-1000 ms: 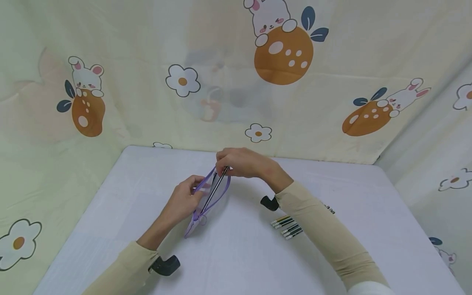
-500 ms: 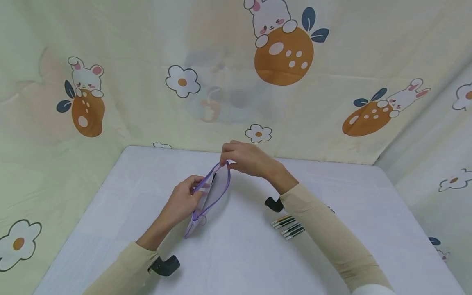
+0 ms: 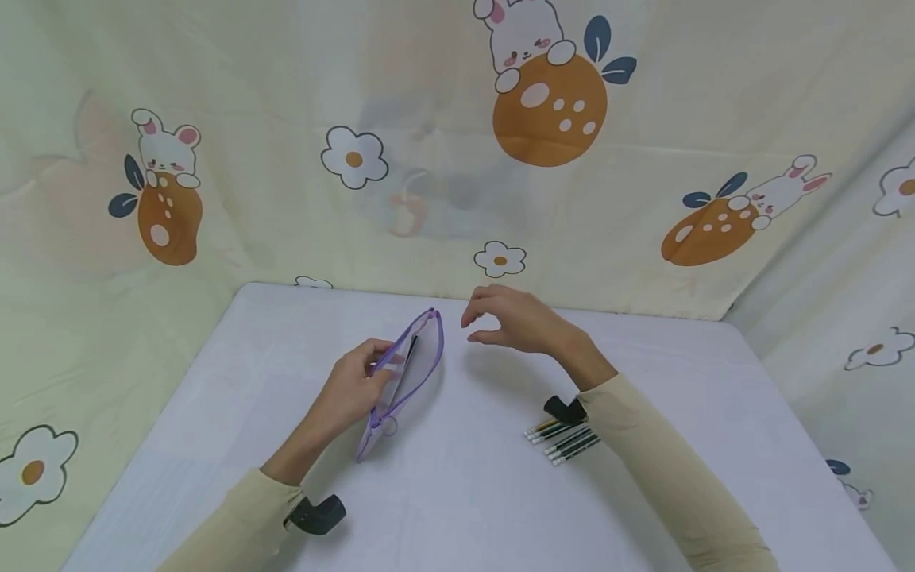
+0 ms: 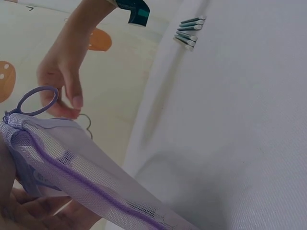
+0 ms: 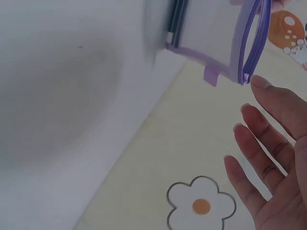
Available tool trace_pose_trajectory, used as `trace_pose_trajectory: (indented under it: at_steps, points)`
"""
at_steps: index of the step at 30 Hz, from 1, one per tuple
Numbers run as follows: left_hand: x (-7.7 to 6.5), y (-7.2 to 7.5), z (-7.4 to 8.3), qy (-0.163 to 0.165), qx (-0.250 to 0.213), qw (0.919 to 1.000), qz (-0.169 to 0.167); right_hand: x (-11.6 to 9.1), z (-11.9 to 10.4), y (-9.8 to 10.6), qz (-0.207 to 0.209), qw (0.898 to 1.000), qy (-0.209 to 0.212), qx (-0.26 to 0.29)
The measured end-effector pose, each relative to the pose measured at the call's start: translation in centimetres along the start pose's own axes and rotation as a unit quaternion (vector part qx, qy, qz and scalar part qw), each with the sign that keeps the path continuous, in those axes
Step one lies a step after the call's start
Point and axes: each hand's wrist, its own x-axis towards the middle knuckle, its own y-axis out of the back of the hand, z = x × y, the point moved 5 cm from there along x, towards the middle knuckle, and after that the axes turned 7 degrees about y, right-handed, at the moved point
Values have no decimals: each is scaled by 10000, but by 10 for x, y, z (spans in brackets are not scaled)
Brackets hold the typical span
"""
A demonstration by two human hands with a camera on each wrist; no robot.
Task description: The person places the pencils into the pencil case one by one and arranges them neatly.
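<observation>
In the head view my left hand grips a purple mesh zip pencil pouch by its left side, holding it tilted above the table. The zip edges stand apart. A round ring pull hangs at the near end. Through the sheer wall, dark pencils show lying inside along the bottom. My right hand is off the far end of the pouch, to its right, fingers spread and loosely bent with nothing in them. The right wrist view shows that hand's thumb near the zip end.
Several pencils with white ends lie on the white table, partly under the right wrist's black camera mount. Another black mount sits at the left wrist. A printed curtain closes off the back.
A second ago my right hand held a pencil at the pouch's mouth. It let go inside, touched the pouch's far end, then moved away to the right. The left hand stays put.
</observation>
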Motion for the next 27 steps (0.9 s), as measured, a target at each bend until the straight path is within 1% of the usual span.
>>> trace_pose_trajectory:
  at_steps: [5, 14, 23, 27]
  points:
    - [0, -1, 0, 19, 77, 10000, 25, -20, 11, -3, -147, 9989, -243, 382]
    - [-1, -1, 0, 9, 47, 10000, -6, -51, 27, -7, -274, 9919, -433, 1166]
    - [-1, -1, 0, 49, 48, 10000, 16, -82, 45, -16, -421, 9815, -920, 1627]
    - [-1, 0, 0, 44, -13, 10000, -11, -95, 52, -20, -469, 9771, -1060, 1787]
